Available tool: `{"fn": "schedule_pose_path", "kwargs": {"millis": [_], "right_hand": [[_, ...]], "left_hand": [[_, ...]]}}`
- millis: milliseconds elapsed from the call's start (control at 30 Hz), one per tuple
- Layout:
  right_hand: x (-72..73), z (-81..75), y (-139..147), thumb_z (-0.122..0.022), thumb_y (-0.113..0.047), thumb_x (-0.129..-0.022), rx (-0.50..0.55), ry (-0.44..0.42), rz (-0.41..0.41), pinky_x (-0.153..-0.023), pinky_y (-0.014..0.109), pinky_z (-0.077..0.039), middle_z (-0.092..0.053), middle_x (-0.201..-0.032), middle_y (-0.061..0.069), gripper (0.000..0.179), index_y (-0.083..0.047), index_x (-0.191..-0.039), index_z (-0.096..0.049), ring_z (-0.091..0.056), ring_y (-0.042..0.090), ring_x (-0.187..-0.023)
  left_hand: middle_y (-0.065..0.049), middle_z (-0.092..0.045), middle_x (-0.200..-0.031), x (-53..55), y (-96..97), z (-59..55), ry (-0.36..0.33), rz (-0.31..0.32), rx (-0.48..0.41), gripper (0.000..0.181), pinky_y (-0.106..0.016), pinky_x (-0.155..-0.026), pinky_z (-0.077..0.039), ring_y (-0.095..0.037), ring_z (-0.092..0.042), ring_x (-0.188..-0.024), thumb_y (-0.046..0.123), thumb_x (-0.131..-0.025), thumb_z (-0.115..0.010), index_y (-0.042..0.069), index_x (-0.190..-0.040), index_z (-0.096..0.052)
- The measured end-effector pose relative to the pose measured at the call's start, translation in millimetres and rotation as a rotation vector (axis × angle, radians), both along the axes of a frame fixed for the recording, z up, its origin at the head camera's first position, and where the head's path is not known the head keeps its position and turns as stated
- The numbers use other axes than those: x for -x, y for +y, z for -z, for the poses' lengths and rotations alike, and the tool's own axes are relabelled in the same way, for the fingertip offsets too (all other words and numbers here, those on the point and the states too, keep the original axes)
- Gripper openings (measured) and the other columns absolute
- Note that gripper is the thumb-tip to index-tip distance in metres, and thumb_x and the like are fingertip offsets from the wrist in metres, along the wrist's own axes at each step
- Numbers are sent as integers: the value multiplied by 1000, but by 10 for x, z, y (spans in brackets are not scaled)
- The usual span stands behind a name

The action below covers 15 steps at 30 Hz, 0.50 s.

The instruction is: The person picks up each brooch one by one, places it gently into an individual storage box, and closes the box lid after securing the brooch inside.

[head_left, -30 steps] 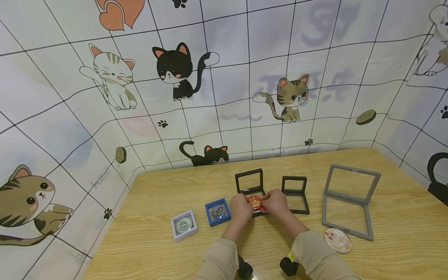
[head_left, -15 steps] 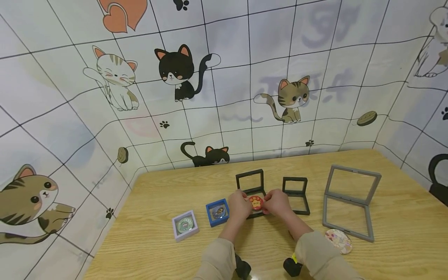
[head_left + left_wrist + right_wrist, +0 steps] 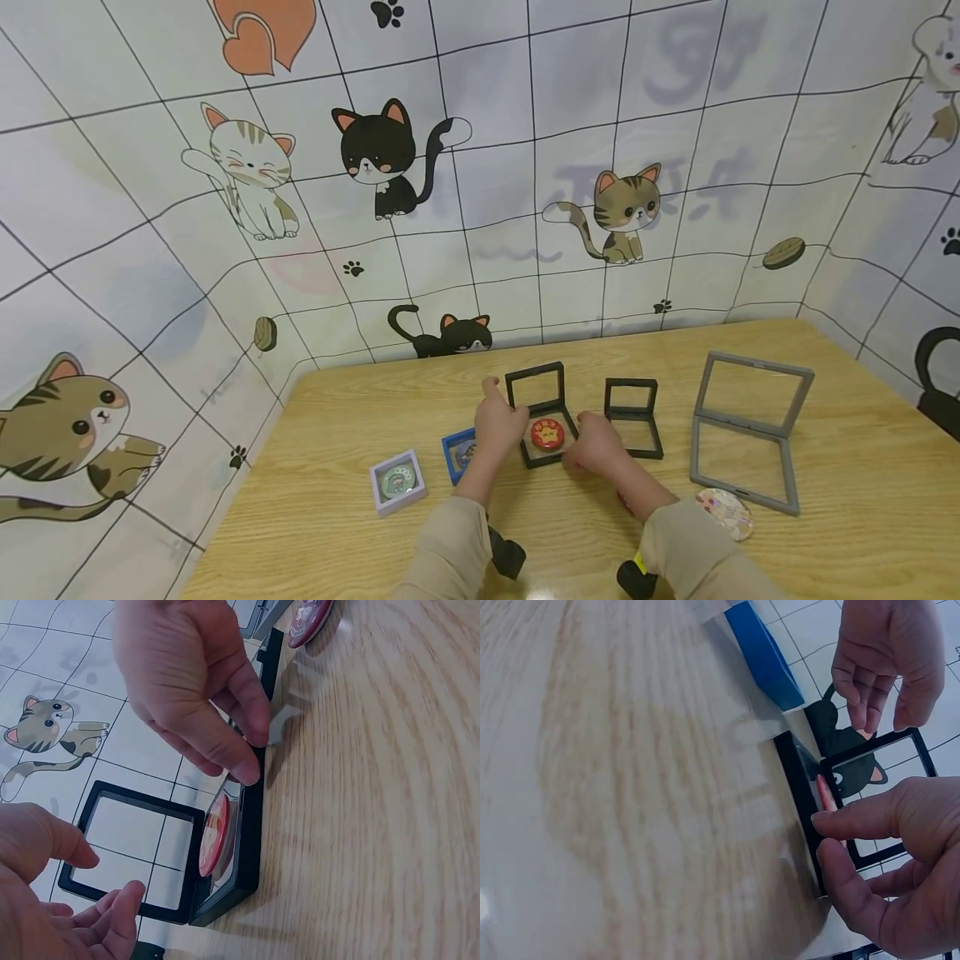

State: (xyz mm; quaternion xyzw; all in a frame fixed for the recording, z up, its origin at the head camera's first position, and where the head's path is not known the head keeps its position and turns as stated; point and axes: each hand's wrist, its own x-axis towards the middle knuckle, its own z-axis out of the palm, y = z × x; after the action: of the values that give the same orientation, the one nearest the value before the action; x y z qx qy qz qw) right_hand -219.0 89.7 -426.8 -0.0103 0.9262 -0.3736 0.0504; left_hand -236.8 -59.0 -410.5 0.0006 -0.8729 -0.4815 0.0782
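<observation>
A red round badge (image 3: 547, 434) with a yellow star-shaped figure lies in the base of a black hinged display frame (image 3: 546, 460), whose lid stands raised at the back. My left hand (image 3: 500, 423) hovers by the frame's left side, thumb and fingers apart, holding nothing. In the left wrist view the raised lid shows behind that hand's spread fingers. My right hand (image 3: 598, 446) is at the front right corner, with thumb and forefinger (image 3: 844, 881) right at the frame's edge and a small gap between them. It partly hides the badge in the right wrist view.
A blue case (image 3: 452, 457), partly behind the left hand, and a lilac case (image 3: 398, 503) hold badges on the left. A smaller black frame (image 3: 647, 452) and a large grey frame (image 3: 742, 493) stand unfolded on the right. Another red badge (image 3: 309, 621) and a patterned disc (image 3: 724, 513) lie nearby.
Both hands have let go of the red badge, which now lies in the black frame. The left hand has moved left and up, the right hand slightly right and down.
</observation>
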Motion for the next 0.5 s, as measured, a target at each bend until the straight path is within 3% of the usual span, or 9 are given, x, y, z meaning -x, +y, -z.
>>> {"fn": "schedule_pose_path", "kwargs": {"millis": [100, 233, 333, 500], "right_hand": [[1, 43, 2, -65, 5, -54, -6, 13, 0, -44, 25, -38, -59, -79, 18, 71, 21, -118, -41, -52, 19, -57], [-3, 77, -5, -67, 5, -54, 2, 41, 8, -44, 26, -41, -59, -67, 14, 58, 20, -108, -49, -53, 16, -49], [-9, 89, -12, -68, 5, -57, 24, 32, 12, -43, 27, -43, -56, -57, 9, 53, 20, -104, -50, -51, 13, -42], [-16, 91, -15, -68, 5, -59, 38, 16, 17, -42, 26, -43, -58, -61, 9, 60, 21, -112, -46, -51, 12, -41]], "left_hand": [[5, -34, -46, 1, -13, -12, -45, 43, -7, 68, -21, -36, -21, -8, -25, -37, 3, -77, -52, 3, -138, -21], [4, -36, -50, 9, -23, -35, -113, 88, -78, 73, -23, -39, -24, -9, -27, -39, 3, -78, -53, 8, -141, -17], [3, -39, -54, 24, -22, -37, -158, 100, -130, 73, -23, -40, -26, -10, -30, -42, 4, -79, -53, 12, -142, -17], [2, -43, -60, 49, -15, -17, -164, 94, -154, 70, -23, -43, -30, -10, -36, -48, 7, -81, -54, 12, -142, -20]]}}
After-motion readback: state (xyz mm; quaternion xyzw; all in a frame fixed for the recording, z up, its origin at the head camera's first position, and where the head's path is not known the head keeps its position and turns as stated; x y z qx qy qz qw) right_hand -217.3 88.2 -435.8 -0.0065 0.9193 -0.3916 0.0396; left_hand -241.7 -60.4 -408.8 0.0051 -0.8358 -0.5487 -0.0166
